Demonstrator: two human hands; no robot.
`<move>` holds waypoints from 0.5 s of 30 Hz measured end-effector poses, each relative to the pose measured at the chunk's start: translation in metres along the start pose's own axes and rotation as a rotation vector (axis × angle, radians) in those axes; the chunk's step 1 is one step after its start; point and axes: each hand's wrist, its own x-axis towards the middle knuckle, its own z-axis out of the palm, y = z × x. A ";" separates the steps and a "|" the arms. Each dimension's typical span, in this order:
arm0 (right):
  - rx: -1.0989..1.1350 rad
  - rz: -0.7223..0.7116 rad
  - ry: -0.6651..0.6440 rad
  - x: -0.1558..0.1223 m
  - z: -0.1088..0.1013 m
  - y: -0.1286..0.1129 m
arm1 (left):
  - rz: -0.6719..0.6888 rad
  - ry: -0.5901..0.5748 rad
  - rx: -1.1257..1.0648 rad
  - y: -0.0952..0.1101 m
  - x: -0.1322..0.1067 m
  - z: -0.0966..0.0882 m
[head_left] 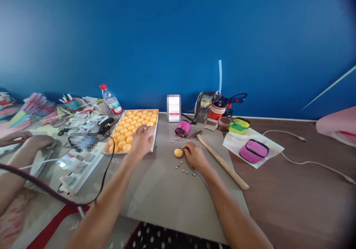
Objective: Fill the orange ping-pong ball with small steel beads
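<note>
My left hand [142,140] reaches over a shallow white-rimmed tray [156,117] holding rows of orange balls [128,134]. Its fingers point down beside a ball near the tray's right side; they are blurred and partly hidden. On the grey mat, my right hand [196,157] has thumb and fingers pinched together at the right edge of a single orange ball [178,152]. What sits in that pinch is too small to name. Small shiny metal pieces [186,172] lie scattered around this hand. More spill from the mouth of a pink pouch [183,129] behind it.
A hammer [222,162] with a wooden handle lies right of my right hand. A phone [174,109] stands against the wall. Farther right are a pink case [254,151] and cables. Left are a bottle [111,101], a power strip [83,169] and another person's arms [22,163].
</note>
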 end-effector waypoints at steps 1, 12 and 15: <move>0.001 0.001 0.000 0.000 0.000 0.000 | -0.094 -0.030 0.104 -0.010 0.006 -0.005; -0.034 0.001 -0.032 0.001 -0.001 -0.003 | -0.252 -0.383 0.408 -0.033 0.035 -0.004; -0.025 0.000 -0.033 0.001 -0.001 -0.002 | -0.301 -0.303 0.378 -0.035 0.049 -0.001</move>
